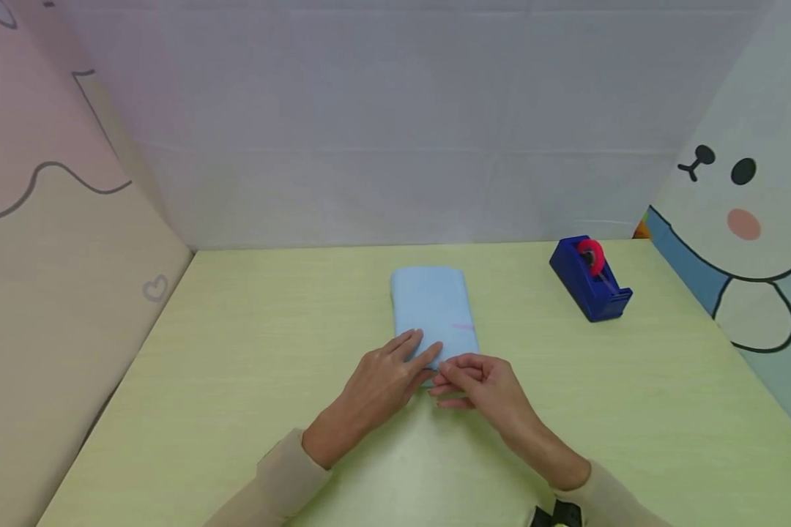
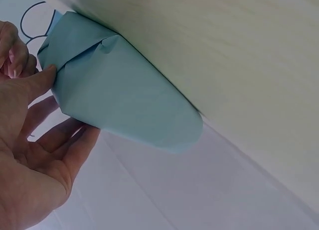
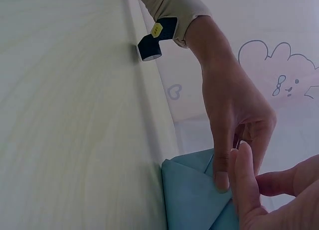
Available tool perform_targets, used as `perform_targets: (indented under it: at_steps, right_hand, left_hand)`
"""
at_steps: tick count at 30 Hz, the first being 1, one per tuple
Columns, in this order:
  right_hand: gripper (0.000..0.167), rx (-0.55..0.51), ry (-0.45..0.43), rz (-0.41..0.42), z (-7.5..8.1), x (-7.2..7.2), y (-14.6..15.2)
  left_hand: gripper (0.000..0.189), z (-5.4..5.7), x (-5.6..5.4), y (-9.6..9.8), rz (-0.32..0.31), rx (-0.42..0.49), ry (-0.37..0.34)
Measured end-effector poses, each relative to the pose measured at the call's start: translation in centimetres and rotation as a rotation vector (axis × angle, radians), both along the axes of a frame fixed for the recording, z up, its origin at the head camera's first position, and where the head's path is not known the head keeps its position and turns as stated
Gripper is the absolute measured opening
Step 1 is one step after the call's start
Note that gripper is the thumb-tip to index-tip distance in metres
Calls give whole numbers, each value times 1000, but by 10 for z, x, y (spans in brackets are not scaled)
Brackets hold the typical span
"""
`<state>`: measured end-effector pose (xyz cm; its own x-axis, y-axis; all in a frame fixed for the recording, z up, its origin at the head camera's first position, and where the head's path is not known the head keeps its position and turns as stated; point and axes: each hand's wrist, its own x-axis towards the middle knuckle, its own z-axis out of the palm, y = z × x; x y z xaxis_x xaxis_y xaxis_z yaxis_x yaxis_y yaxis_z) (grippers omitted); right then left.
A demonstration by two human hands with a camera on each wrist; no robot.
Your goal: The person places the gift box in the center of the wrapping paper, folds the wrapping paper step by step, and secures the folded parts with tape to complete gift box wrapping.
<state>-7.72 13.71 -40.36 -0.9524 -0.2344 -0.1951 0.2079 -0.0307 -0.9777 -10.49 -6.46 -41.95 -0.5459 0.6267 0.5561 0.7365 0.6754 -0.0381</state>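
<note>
A light blue paper-wrapped package [image 1: 431,300] lies on the table, its near end toward me. My left hand [image 1: 385,373] rests on its near part with straight, spread fingers. In the left wrist view, the thumb presses the folded end of the package [image 2: 129,90] while the fingertips touch the top. My right hand [image 1: 494,388] is close beside the left thumb at that same end, thumb and forefinger tips brought together. Whether something thin sits between them cannot be made out. Diagonal folds show on the package's end [image 3: 192,190] in the right wrist view.
A blue tape dispenser [image 1: 589,285] with a red core stands at the back right of the pale wooden table [image 1: 270,329]. White cloth [image 1: 402,124] hangs behind the table, and panels printed with cartoons flank both sides.
</note>
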Motion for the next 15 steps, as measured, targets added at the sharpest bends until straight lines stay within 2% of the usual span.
perform_targets:
  at_steps: [10, 15]
  right_hand:
    - [32, 14, -9, -5, -6, 3, 0]
    - [34, 28, 18, -2, -11, 5, 1]
  left_hand:
    - [33, -4, -2, 1, 16, -35, 65]
    - [32, -3, -1, 1, 26, -50, 50]
